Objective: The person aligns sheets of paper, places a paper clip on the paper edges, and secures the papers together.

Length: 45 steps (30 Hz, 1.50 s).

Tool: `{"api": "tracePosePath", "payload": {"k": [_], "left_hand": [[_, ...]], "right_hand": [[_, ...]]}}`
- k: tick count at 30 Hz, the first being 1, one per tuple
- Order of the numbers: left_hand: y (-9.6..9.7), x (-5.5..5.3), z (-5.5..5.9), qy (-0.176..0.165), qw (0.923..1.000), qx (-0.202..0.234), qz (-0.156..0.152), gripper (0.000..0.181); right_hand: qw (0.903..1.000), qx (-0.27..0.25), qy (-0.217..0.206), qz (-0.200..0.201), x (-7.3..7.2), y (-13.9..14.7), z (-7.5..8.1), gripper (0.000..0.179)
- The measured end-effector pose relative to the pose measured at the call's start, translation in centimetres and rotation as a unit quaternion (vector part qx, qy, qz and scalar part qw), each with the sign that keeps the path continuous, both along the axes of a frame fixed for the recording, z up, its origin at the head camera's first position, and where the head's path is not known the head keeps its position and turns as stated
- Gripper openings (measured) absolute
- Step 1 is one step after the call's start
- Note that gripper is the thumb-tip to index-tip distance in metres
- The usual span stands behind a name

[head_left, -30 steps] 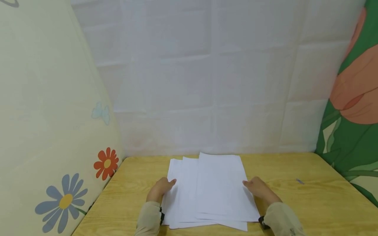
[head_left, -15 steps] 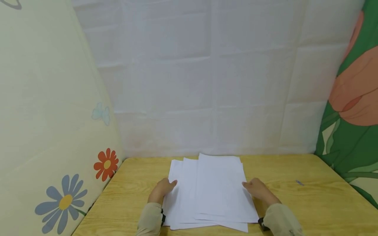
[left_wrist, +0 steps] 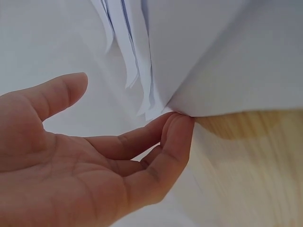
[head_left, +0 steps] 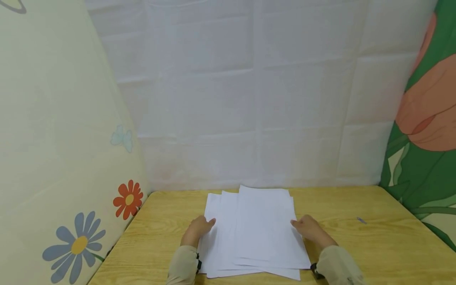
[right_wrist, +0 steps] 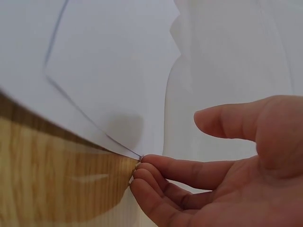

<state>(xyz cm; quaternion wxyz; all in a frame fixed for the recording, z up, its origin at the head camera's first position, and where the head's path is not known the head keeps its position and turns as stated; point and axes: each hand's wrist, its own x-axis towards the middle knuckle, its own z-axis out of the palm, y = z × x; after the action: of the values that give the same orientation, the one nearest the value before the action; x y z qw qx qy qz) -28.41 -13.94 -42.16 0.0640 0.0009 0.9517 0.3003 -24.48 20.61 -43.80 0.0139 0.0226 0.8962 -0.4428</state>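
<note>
Several loose white paper sheets (head_left: 263, 229) lie in an uneven, overlapping stack at the front middle of the table. At the stack's left side, my left hand (head_left: 200, 229) touches the paper edges with its fingertips. In the left wrist view, the bent fingers (left_wrist: 177, 137) meet the sheet edges while the thumb stands apart. My right hand (head_left: 310, 229) is at the right side of the stack. Its fingertips (right_wrist: 151, 163) press against the paper edge in the right wrist view, the thumb held off the sheet.
The sheets rest on a wood-grain table (head_left: 374, 253). A small greyish piece (head_left: 361, 220) lies to the right. Behind stands a creased white cloth backdrop (head_left: 249, 99), with flower-printed panels on the left (head_left: 64, 158) and right (head_left: 424, 174).
Both hands have moved slightly inward, and the outer sheet edges have shifted a little closer together. The stack still has staggered edges.
</note>
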Motion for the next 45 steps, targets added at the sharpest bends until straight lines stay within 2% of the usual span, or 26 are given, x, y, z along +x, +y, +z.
{"api": "tracePosePath", "payload": {"k": [22, 29, 45], "left_hand": [[1.3, 0.5, 0.3, 0.013, 0.9996, -0.025, -0.002, 0.049], [1.6, 0.4, 0.0, 0.020, 0.9994, -0.028, -0.007, 0.048], [2.1, 0.3, -0.2, 0.017, 0.9995, -0.024, -0.011, 0.047]], "right_hand": [[0.9997, 0.024, 0.007, 0.008, -0.1, -0.5, -0.1, 0.047], [0.9993, 0.034, 0.011, 0.006, -0.3, -0.5, -0.4, 0.047], [0.9991, 0.039, 0.005, 0.012, -0.2, -0.5, -0.1, 0.041]]}}
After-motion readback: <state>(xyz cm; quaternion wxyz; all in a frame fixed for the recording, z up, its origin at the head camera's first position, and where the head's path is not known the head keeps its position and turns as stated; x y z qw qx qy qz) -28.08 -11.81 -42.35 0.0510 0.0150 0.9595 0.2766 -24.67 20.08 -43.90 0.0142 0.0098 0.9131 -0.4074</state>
